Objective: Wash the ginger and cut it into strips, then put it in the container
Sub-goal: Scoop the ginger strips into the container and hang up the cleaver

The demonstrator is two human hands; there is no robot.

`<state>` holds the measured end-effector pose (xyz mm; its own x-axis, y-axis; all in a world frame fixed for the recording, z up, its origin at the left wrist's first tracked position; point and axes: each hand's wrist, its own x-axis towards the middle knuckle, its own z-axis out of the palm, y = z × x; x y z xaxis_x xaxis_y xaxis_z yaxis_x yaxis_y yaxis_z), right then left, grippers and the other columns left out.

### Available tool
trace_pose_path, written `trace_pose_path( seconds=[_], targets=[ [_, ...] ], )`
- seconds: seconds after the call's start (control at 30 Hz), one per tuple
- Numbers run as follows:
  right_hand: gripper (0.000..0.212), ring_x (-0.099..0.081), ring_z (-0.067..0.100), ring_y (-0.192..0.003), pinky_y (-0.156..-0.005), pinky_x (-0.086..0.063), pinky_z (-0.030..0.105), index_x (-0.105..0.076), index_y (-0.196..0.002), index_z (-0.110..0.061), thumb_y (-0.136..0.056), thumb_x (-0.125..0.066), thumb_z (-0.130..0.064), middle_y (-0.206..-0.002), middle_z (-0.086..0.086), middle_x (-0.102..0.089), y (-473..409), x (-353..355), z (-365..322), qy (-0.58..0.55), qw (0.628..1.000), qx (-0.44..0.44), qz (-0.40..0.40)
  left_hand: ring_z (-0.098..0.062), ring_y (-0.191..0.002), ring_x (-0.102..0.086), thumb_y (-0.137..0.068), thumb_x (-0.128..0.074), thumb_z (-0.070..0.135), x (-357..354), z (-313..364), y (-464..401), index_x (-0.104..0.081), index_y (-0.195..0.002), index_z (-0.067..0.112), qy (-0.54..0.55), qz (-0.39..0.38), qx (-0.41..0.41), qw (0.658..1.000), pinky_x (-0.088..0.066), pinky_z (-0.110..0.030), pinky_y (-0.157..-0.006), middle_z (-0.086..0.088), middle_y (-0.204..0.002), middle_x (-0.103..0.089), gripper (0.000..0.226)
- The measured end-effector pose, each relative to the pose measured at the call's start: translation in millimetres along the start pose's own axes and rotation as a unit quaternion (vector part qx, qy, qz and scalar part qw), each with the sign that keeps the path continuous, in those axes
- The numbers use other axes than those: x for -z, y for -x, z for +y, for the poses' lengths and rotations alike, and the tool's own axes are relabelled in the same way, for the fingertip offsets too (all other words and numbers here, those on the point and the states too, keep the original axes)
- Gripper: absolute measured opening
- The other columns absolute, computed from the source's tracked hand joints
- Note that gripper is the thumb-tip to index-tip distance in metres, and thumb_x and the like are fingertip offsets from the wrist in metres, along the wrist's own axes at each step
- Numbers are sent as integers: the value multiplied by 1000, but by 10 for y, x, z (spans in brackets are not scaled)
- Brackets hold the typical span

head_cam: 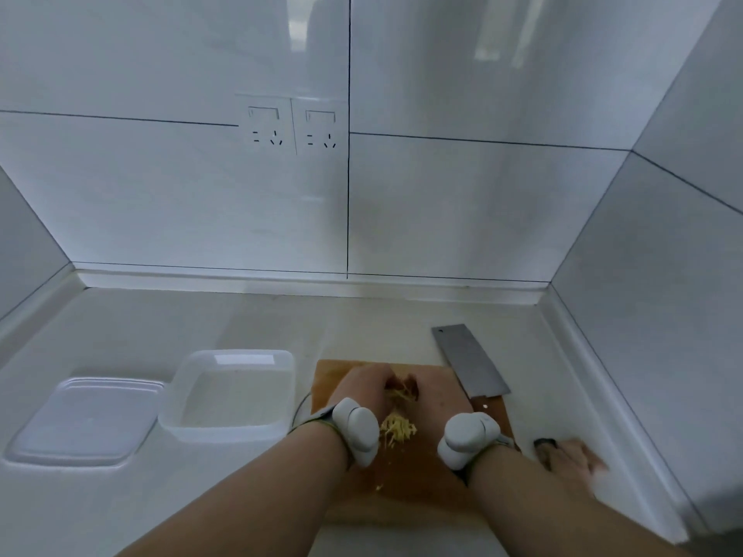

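Together the left hand (364, 385) and right hand (438, 396) cup ginger strips (398, 396) between curled fingers above the cutting board (410, 488), cleaver (468, 361) right of them, container (233, 396) left.

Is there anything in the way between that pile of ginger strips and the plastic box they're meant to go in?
Nothing visible blocks it. The ginger strips lie on the cutting board, and the open container stands right beside the board's left edge. Only the left hand is between them, gathering strips. The lid lies further left.
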<state>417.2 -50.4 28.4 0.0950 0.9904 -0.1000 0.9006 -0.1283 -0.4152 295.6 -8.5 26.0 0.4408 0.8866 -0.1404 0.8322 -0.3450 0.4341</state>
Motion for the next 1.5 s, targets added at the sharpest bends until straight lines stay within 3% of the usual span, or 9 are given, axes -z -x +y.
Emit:
trace_pose_path(
  seconds=[0.13, 0.43, 0.53, 0.77, 0.97, 1.2, 1.4, 1.5],
  targets=[
    [18, -66, 28, -88, -77, -53, 38, -70, -93, -10, -86, -67, -26, -92, 10, -70, 48, -53, -161, -19, 999, -39, 12, -21, -94, -64, -90, -54, 13, 6, -146, 30, -66, -107, 20, 13, -4, -14, 1000, -52, -32, -83, -2, -105, -69, 22],
    [16, -66, 24, -89, -80, -53, 35, -70, -94, -17, -89, -61, -30, -93, 4, -71, 42, -1, -384, 9, 995, -92, 36, -20, -104, -61, -92, -53, 21, 202, -304, -51, -61, -116, 20, 19, -28, -71, 997, -48, -29, -89, -2, -114, -66, 25],
    [23, -66, 22, -86, -78, -51, 32, -67, -91, -15, -94, -53, -33, -92, 4, -70, -6, 39, -492, 62, 994, -82, 24, -20, -105, -60, -92, -53, 25, 259, -357, -63, -63, -115, 22, 33, -13, -79, 996, -47, -27, -88, -1, -115, -67, 25],
    [25, -64, 21, -97, -82, -45, 26, -65, -109, -14, -98, -52, -31, -109, 5, -68, -222, 116, -915, 75, 996, -56, -2, -19, -106, -60, -91, -53, 22, 670, -649, 1, -64, -116, 21, 55, 10, -77, 996, -45, -28, -92, -1, -115, -66, 27],
    [22, -64, 22, -96, -84, -50, 29, -67, -108, -13, -97, -53, -25, -106, 6, -70, -462, -105, -1580, 65, 998, 2, 4, -16, -101, -61, -90, -56, 22, 1017, -1266, 172, -65, -112, 22, 62, 61, -13, 996, -45, -24, -87, 3, -109, -68, 23],
    [15, -63, 22, -94, -81, -51, 31, -67, -105, -18, -95, -57, -24, -104, 4, -69, -634, -574, -2166, 36, 998, 37, -31, -14, -95, -64, -87, -63, 28, 1130, -1961, 489, -67, -108, 25, 107, 65, 92, 988, -48, -25, -86, 4, -105, -71, 22],
    [32, -61, 21, -109, -89, -47, 28, -60, -124, -20, -93, -62, -26, -120, 2, -65, -732, -808, -2214, 55, 991, 21, -124, -13, -115, -56, -89, -62, 22, 1033, -2217, 551, -57, -130, 22, 79, -15, 94, 992, -38, -19, -98, 3, -127, -61, 41],
    [29, -61, 20, -108, -85, -45, 26, -60, -121, -20, -93, -64, -24, -119, 1, -64, -740, -806, -2155, 57, 991, 10, -117, -13, -122, -51, -90, -60, 21, 958, -2286, 532, -54, -133, 25, 68, -20, 112, 991, -35, -21, -101, 4, -133, -56, 43]
  ],
)
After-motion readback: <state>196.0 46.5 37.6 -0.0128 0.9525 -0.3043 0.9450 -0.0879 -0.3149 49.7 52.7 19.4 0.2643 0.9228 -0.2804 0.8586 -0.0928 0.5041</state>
